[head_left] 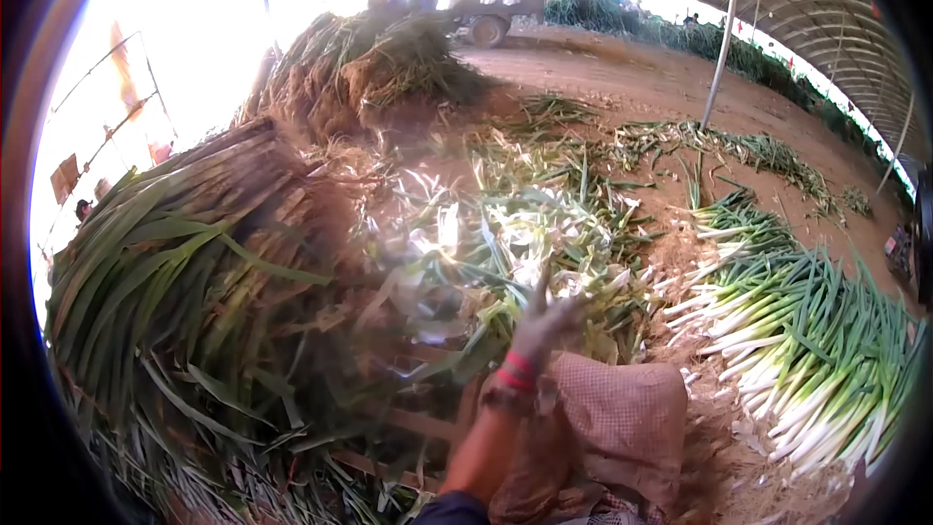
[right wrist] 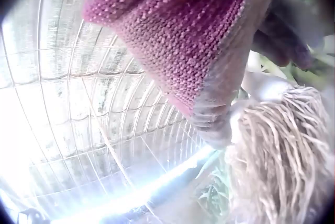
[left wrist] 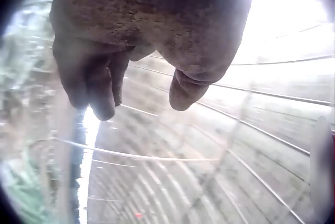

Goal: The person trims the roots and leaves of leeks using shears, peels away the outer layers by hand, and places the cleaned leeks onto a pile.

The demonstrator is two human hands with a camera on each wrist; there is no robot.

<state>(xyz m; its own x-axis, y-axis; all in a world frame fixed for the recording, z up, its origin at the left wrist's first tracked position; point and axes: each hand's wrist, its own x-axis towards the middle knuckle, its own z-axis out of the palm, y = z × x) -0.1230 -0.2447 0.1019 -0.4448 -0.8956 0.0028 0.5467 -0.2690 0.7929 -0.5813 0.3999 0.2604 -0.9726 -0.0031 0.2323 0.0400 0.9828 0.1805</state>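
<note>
My left hand (head_left: 544, 331), with a red band at its wrist, reaches over loose leaves and pale stalks (head_left: 525, 233) with its fingers spread. The left wrist view shows the same hand (left wrist: 152, 51) dark against the roof, its fingers loosely bent and holding nothing. In the right wrist view my right hand (right wrist: 183, 41) wears a pink knitted glove and grips a leek at its white base, close above a thick tuft of roots (right wrist: 282, 151). Its other fingers are partly hidden. My right hand does not show in the head view.
A big heap of leeks (head_left: 165, 282) rises on the left, another pile (head_left: 379, 68) behind. Rows of cleaned leeks (head_left: 807, 340) lie right. Sacking (head_left: 622, 408) lies near my lap. A pole (head_left: 724, 39) and a truck (head_left: 486, 15) stand farther back.
</note>
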